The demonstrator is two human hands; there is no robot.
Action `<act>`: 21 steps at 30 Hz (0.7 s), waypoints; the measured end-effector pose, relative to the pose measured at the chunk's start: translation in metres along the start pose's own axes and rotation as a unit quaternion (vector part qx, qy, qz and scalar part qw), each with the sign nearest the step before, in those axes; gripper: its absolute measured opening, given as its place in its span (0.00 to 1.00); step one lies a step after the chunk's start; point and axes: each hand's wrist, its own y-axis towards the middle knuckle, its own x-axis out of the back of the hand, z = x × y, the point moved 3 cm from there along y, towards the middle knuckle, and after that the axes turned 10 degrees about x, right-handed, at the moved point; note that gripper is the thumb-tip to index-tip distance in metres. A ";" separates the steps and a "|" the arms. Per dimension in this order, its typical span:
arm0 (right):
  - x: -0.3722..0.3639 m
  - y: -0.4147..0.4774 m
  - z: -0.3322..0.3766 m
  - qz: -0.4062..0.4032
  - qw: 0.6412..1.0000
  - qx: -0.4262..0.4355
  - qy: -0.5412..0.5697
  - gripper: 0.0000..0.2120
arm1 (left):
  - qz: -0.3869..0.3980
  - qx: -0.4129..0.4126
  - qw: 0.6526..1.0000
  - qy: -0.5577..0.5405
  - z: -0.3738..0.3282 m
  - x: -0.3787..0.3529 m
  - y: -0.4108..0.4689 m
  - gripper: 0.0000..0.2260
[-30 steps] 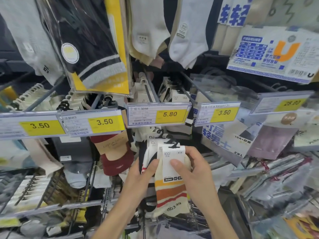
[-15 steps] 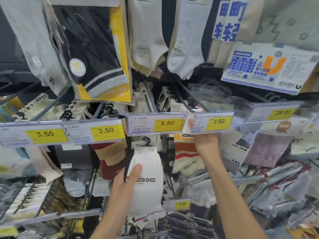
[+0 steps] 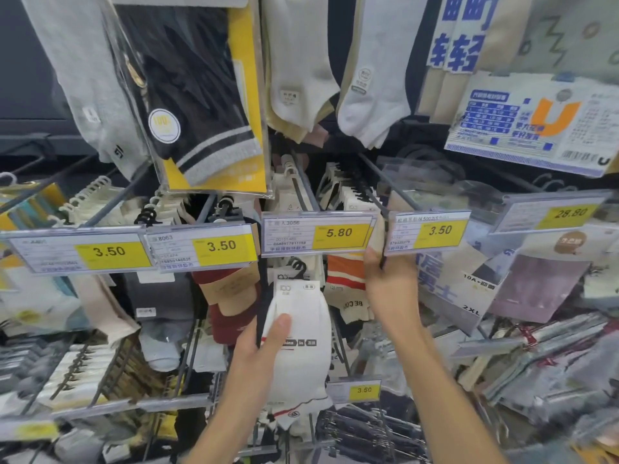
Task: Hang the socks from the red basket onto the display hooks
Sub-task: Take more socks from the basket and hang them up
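My left hand [image 3: 264,343] grips a white pair of socks [image 3: 298,360] with a black plastic hanger at its top, thumb across the paper band, low in the centre. My right hand [image 3: 390,283] holds the top of an orange-and-cream striped pair of socks [image 3: 345,283], lifted up between the 5.80 price tag [image 3: 318,233] and the right-hand 3.50 price tag [image 3: 428,232]. The striped pair's hanger is hidden behind the tags and my fingers. A display hook [image 3: 368,182] runs back from that gap. The red basket is out of view.
Rows of hooks loaded with packaged socks fill the rack, each ending in a clear price-tag holder. A yellow-backed black sock pack [image 3: 197,105] and white socks [image 3: 371,78] hang above. A lower hook with a small 3.50 tag [image 3: 355,391] juts out beneath my hands.
My right hand has lifted the striped pair away from the white pair, up and right to the gap between the price tags. My left hand has kept the white pair, now a little lower.
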 end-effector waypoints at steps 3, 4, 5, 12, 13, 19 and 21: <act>0.000 -0.060 0.017 -0.016 0.996 0.073 0.048 0.19 | 0.021 -0.020 0.999 0.024 -0.002 -0.002 -0.002 0.23; -0.004 -0.075 0.020 0.004 0.995 0.076 0.068 0.20 | 0.022 -0.025 0.999 0.036 -0.001 -0.003 -0.001 0.26; -0.007 -0.085 0.023 0.029 0.994 0.068 0.078 0.21 | 0.024 -0.035 0.998 0.051 0.000 -0.003 -0.001 0.29; 0.001 -0.087 0.018 0.043 0.989 -0.017 0.142 0.22 | 0.025 0.021 0.999 0.037 0.003 -0.012 -0.001 0.30; 0.004 -0.086 0.019 0.040 0.989 -0.014 0.145 0.22 | 0.019 0.021 0.999 0.039 0.003 -0.012 -0.001 0.23; 0.015 -0.079 0.027 0.030 0.981 0.028 0.191 0.22 | 0.074 -0.063 0.994 0.049 -0.004 -0.015 -0.006 0.14; 0.011 -0.078 0.025 0.044 0.978 0.023 0.201 0.21 | 0.080 -0.081 0.992 0.050 -0.006 -0.015 -0.006 0.16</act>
